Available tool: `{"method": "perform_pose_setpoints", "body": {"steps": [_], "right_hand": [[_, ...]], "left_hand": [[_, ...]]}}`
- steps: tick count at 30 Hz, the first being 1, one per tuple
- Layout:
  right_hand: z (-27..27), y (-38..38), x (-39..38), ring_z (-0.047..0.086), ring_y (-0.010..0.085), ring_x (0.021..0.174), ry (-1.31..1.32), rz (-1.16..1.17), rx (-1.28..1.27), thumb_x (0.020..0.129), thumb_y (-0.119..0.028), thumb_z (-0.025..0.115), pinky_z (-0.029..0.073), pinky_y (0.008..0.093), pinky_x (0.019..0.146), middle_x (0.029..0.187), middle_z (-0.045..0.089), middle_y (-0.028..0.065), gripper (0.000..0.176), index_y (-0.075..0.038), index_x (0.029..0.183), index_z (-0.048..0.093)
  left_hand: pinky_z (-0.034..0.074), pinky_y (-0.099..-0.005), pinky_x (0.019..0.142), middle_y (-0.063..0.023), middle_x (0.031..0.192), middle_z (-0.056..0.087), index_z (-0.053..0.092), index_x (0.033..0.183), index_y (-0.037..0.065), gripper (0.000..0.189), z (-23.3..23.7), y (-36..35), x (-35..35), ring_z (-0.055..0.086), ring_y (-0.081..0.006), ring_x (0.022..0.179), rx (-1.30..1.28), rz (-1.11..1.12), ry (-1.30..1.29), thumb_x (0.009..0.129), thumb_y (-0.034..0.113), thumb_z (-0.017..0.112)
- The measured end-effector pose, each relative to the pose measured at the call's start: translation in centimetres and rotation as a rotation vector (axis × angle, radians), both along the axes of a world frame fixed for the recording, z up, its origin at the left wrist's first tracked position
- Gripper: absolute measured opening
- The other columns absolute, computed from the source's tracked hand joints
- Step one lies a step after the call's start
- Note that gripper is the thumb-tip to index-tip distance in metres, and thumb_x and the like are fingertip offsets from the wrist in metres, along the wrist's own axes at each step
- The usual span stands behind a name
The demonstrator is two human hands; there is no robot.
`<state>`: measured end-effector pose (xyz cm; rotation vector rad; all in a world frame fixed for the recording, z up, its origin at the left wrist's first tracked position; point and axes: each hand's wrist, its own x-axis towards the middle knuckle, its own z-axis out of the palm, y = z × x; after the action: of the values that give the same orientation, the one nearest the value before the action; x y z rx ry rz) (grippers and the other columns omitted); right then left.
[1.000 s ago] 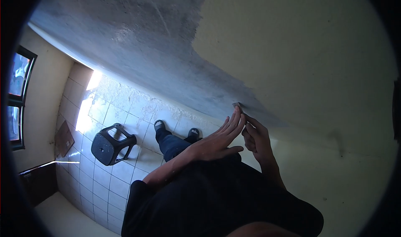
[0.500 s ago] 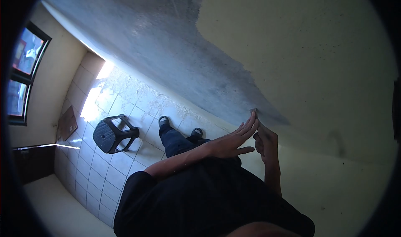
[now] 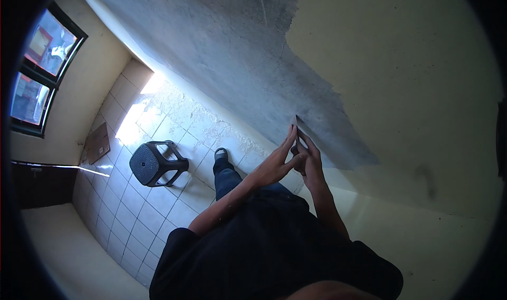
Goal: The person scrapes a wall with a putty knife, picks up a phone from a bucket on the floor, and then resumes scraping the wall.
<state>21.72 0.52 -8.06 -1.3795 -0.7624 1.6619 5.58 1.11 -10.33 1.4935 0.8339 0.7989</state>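
My right hand (image 3: 310, 161) is closed around a thin flat scraper (image 3: 296, 120), whose handle is mostly hidden by the fingers. The blade's edge touches the grey bare patch of the wall (image 3: 227, 62). From the left, my left hand (image 3: 277, 162) presses its stretched fingers against the blade, with its thumb pointing across towards my right hand. Pale yellowish paint (image 3: 412, 99) borders the grey patch along a ragged edge to the right.
On the tiled floor (image 3: 127, 186) stands a dark plastic stool (image 3: 150, 164). Whitish debris (image 3: 211, 125) lies along the foot of the wall. A brown square board (image 3: 97, 143) is near the far corner, below a dark-framed window (image 3: 50, 70). One sandalled foot (image 3: 221, 153) shows.
Both hands and the scraper have moved left over the wall, away from the grey patch's lower right tip. The view has shifted, and only one foot shows now.
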Motion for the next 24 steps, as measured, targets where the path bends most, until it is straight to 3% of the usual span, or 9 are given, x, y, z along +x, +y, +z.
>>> {"method": "perform_pose_setpoints", "body": {"steps": [2,5,7,11,13,16,17,21,24], "right_hand": [[0.3,-1.4,1.4,0.043,0.0017,0.057,-0.026,0.105,0.019,0.112,-0.019,0.051,0.028,0.0219,0.046,0.080,0.058,-0.0046,0.052,-0.015,0.164,0.045],[0.6,-2.6,2.5,0.049,0.0060,0.058,-0.078,0.196,0.113,0.110,-0.008,0.046,0.043,0.0237,0.053,0.085,0.057,0.0003,0.062,-0.011,0.169,0.032],[0.5,-2.6,2.9,0.053,0.0078,0.063,-0.074,0.265,0.181,0.106,-0.001,0.044,0.053,0.0277,0.064,0.100,0.061,0.0048,0.069,-0.008,0.171,0.023],[2.1,-1.6,1.8,0.059,0.0204,0.121,-0.275,0.463,0.347,0.101,0.002,0.054,0.048,0.0337,0.108,0.129,0.059,0.0102,0.081,-0.004,0.172,0.015],[1.3,-1.5,0.9,0.061,0.0247,0.127,-0.283,0.473,0.506,0.102,-0.002,0.061,0.051,0.0349,0.108,0.137,0.058,0.0147,0.078,0.000,0.169,0.021],[2.5,-1.1,0.1,0.060,0.0277,0.132,-0.419,0.530,0.594,0.104,-0.006,0.063,0.056,0.0381,0.105,0.144,0.055,0.0175,0.065,-0.001,0.164,0.038],[4.1,-1.1,-0.1,0.060,0.0279,0.132,-0.436,0.555,0.582,0.104,-0.006,0.063,0.057,0.0383,0.104,0.144,0.055,0.0174,0.063,-0.003,0.163,0.040],[7.0,-0.3,0.9,0.065,0.0265,0.124,-0.514,0.523,0.708,0.102,-0.003,0.063,0.059,0.0380,0.100,0.136,0.061,0.0163,0.050,-0.010,0.152,0.059],[9.6,0.4,2.1,0.069,0.0242,0.115,-0.502,0.389,0.794,0.099,0.003,0.061,0.058,0.0355,0.095,0.126,0.067,0.0143,0.044,-0.008,0.141,0.068]], "left_hand": [[0.036,-0.0452,0.124,-0.0315,0.172,0.018,0.001,0.172,0.008,0.086,-0.4,-0.5,0.4,0.029,-0.0432,0.159,-0.135,0.010,-0.097,0.112,0.033,0.057],[0.052,-0.0399,0.105,-0.0254,0.151,0.053,0.005,0.174,0.018,0.080,0.2,-1.3,1.0,0.056,-0.0331,0.142,-0.276,0.017,-0.187,0.113,0.029,0.055],[0.053,-0.0385,0.103,-0.0249,0.145,0.060,0.005,0.174,0.018,0.079,1.3,-1.1,0.5,0.061,-0.0314,0.134,-0.347,-0.056,-0.234,0.113,0.027,0.055],[0.056,-0.0329,0.090,-0.0195,0.142,0.066,0.010,0.174,0.020,0.072,1.2,-1.3,-0.3,0.071,-0.0212,0.108,-0.239,0.013,-0.270,0.115,0.023,0.051],[0.059,-0.0288,0.075,-0.0152,0.149,0.064,0.017,0.174,0.022,0.066,1.4,-1.2,-0.1,0.071,-0.0177,0.102,-0.125,0.118,-0.417,0.116,0.021,0.048],[0.059,-0.0273,0.069,-0.0143,0.150,0.062,0.023,0.173,0.022,0.061,3.8,-1.3,-2.0,0.072,-0.0169,0.100,-0.083,0.251,-0.175,0.116,0.020,0.046],[0.053,-0.0268,0.054,-0.0102,0.116,0.073,0.031,0.170,0.017,0.057,5.0,-1.6,-2.4,0.068,-0.0120,0.088,-0.095,0.290,-0.176,0.116,0.024,0.047],[0.048,-0.0265,0.061,-0.0032,0.082,0.073,0.050,0.161,0.014,0.047,5.0,-2.0,-3.3,0.053,-0.0052,0.066,0.054,0.542,-0.028,0.115,0.025,0.049],[0.050,-0.0297,0.067,-0.0080,0.081,0.073,0.052,0.161,0.016,0.046,5.0,-2.5,-5.1,0.060,-0.0084,0.071,0.041,0.625,0.133,0.114,0.019,0.051]]}}
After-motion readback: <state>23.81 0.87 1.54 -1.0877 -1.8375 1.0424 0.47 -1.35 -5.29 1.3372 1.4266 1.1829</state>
